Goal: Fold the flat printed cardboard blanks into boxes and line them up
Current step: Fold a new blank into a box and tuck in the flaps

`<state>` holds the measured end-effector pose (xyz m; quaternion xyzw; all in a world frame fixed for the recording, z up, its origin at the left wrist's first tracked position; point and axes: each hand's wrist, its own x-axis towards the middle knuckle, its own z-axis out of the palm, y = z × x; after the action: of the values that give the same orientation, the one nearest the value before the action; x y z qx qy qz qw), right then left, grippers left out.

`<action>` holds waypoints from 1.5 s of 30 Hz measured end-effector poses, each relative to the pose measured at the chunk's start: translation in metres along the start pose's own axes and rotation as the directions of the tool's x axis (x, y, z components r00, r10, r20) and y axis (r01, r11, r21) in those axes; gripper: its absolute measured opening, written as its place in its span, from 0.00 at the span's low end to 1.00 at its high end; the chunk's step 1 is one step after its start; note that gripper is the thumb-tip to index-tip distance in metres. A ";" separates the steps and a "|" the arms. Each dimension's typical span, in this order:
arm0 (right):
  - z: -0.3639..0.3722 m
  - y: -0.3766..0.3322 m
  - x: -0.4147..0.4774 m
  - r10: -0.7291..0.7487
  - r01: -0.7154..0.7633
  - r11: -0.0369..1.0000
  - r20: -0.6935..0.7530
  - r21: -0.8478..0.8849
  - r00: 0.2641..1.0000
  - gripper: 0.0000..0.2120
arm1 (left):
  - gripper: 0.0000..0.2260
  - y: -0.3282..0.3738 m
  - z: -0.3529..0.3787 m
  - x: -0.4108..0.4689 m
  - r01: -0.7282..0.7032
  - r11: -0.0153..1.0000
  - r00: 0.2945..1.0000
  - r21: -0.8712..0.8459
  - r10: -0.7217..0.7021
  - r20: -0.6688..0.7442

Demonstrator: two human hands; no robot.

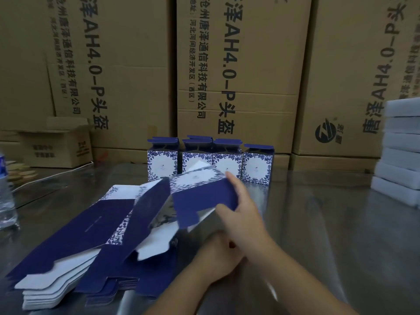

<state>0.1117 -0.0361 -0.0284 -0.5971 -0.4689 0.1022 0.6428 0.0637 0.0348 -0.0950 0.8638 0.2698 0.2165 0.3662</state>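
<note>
Stacked brown shipping cartons point(238, 64) printed "AH4.0-P" wall off the far side of the head view. Shiny metal table point(318, 223) in front of them.

- Row of four folded boxes point(218, 160): far centre of table, upright, side by side and touching, top flaps up. Blue floral print on white.
- Half-formed box point(202, 196): centre, lifted off the table and tilted, near end open with a silver inside showing. It partly covers the row behind it.
- Right hand point(243, 214): grips that box at its right side, thumb on the navy near face, index finger stretched along the far edge.
- Left hand point(216, 262): just below the box's open near end, partly hidden under the right wrist. Fingers look curled; can't tell if it actually holds the box.
- Flat blanks point(75, 246): two stacks, near left, navy side mostly up. One loose blank lies skewed across the top, next to the held box.
- Water bottle point(5, 201): left edge.
- Small open carton point(56, 146) and pale round discs point(20, 173): far left.
- White foam-like blocks point(400, 155): stacked at the right edge, well apart from the hands.
</note>
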 end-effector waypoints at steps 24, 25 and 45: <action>-0.082 0.068 0.020 0.622 -0.410 0.481 0.029 0.775 0.783 0.13 | 0.29 -0.008 -0.047 0.020 0.371 0.158 0.922 -0.915 -0.179 0.343; -0.081 0.067 0.020 0.616 -0.409 0.489 0.027 0.771 0.787 0.13 | 0.34 -0.007 -0.049 0.019 0.338 0.113 0.934 -0.934 -0.162 0.318; -0.068 0.048 0.008 0.343 -0.541 0.643 0.428 0.541 0.836 0.10 | 0.31 -0.001 -0.065 0.008 0.151 0.289 0.988 -0.945 -0.024 0.151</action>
<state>0.1853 -0.0635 -0.0558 -0.4154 -0.3299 0.4972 0.6866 0.0322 0.0739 -0.0532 0.4713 0.1149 0.2674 0.8325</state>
